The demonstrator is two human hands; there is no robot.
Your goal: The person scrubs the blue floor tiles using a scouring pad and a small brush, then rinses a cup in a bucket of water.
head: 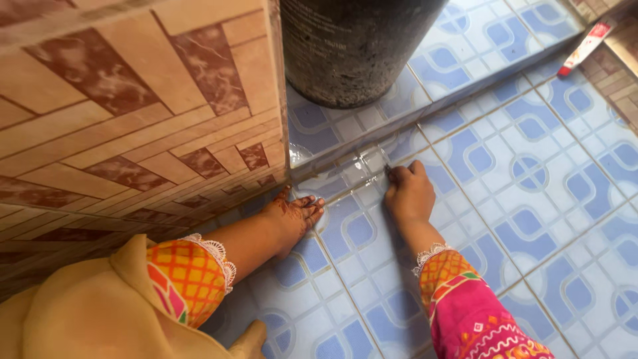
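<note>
Floor tiles (531, 199) in pale blue with darker blue rounded-square patterns cover the wet floor and a low step. Left hand (296, 216) lies flat, palm down, fingers together and extended, on the floor at the foot of the brown-and-cream patterned tile wall (133, 119); it clamps nothing. Right hand (407, 193) rests on the floor just below the step edge, fingers curled together over a small dark object (388, 170) pressed at the tile joint; the object's kind cannot be determined. Large dark cylindrical container (352, 46) stands on the step above both hands. Red-and-white tube (585, 46) lies at the upper right, well apart.
</note>
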